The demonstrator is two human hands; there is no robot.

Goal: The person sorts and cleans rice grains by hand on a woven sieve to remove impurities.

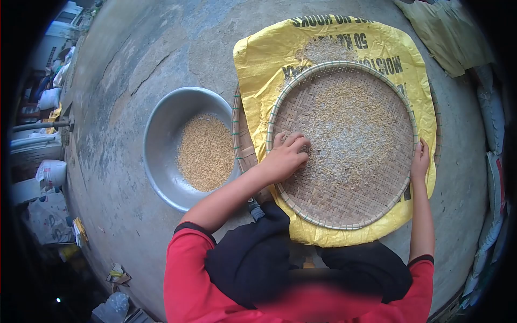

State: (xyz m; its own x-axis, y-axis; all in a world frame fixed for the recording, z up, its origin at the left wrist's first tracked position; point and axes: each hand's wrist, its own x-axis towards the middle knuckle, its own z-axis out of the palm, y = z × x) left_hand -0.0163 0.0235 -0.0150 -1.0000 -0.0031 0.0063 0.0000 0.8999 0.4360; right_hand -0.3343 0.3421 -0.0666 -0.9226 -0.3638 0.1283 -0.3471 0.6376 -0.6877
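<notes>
A round woven tray [344, 207] with a green-stitched rim lies on a yellow printed sack [258, 59]. Unhusked grain [350, 102] and paler grains [344, 140] are spread over its middle. My left hand [291, 154] rests on the tray's left part with curled fingers at the edge of the grain; whatever is under the fingertips is hidden. At the right rim my right hand [420, 160] grips the tray's edge, thumb side up. A metal basin [161, 156] left of the tray holds a heap of golden grain [204, 153].
Another woven tray [245, 145] shows beneath the sack. Some grain husks [326, 51] lie on the sack's top part. Filled sacks [490, 124] line the right side of the concrete floor [124, 134]. White containers [51, 172] and clutter stand at the far left.
</notes>
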